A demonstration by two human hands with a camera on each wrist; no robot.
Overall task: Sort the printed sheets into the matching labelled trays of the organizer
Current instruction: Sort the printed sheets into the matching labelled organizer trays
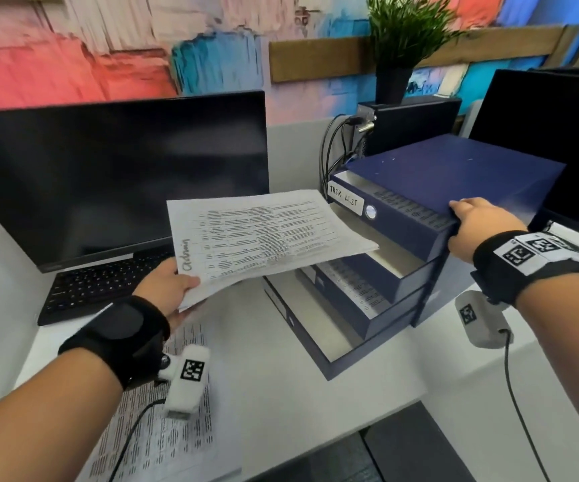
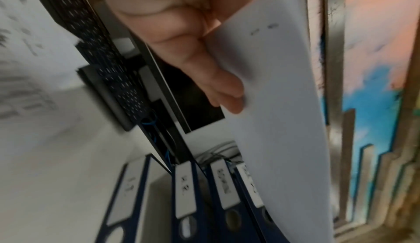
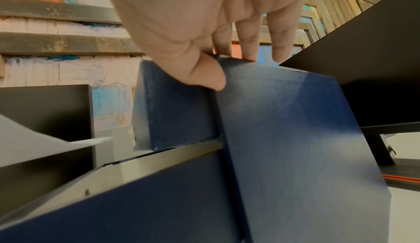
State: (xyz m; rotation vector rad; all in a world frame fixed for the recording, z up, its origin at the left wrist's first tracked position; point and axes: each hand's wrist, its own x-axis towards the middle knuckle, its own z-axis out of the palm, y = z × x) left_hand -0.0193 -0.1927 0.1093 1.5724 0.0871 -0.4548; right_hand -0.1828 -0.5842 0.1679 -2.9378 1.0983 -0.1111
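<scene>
I see my left hand (image 1: 168,285) pinching a printed sheet (image 1: 263,238) marked "Admin" by its near edge, its far corner over the open trays of the blue organizer (image 1: 420,217). My right hand (image 1: 479,227) grips the organizer's top right front corner. Top tray label (image 1: 345,200) reads "TASK LIST". More printed sheets (image 1: 163,422) lie on the white table (image 1: 298,377) under my left wrist.

Both forearms were bare, with no sleeves in view. The left hand (image 1: 168,290) wore a black wrist strap (image 1: 124,337) with a smooth dark panel on top. Under it hung a white camera pod (image 1: 185,384) bearing a black-and-white square marker, a black cable (image 1: 131,436) trailing toward the near edge. The right hand (image 1: 479,227) wore a black band (image 1: 524,266) with white marker tags, a grey-white pod (image 1: 481,318) and a black cable (image 1: 521,412).
</scene>
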